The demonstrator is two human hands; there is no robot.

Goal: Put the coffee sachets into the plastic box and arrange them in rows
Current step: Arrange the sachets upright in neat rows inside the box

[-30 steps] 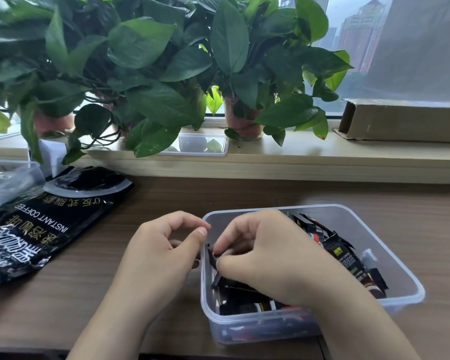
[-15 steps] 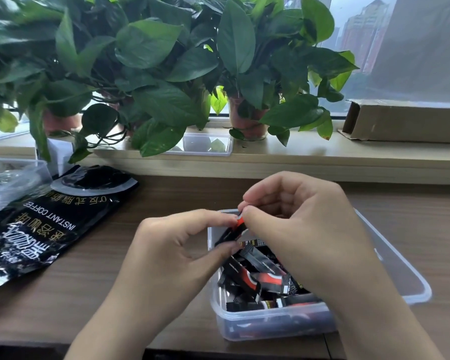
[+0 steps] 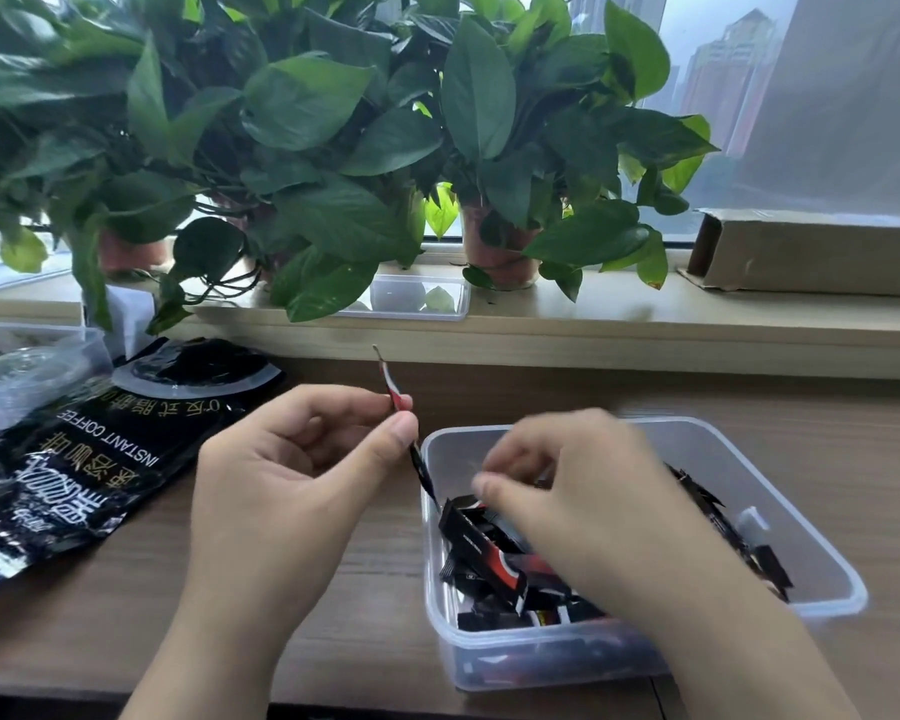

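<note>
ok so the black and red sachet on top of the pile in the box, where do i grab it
Pinch the top sachet by its upper-left end, from above, across its flat faces. It lies slanted in the plastic box, with that end raised clear of the pile and the lower end resting on others.

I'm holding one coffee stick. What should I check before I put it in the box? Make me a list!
1. Is the held sachet pinched firmly by the left hand? Ok.
2. Is the plastic box upright on the table and close by? Ok.
3. Are the sachets in the box lined up in rows? Not ok, they lie jumbled.
4. Is the right hand out of the box? Not ok, it is over the pile.
5. Is the right hand holding something? Cannot tell, it is blurred.
</note>
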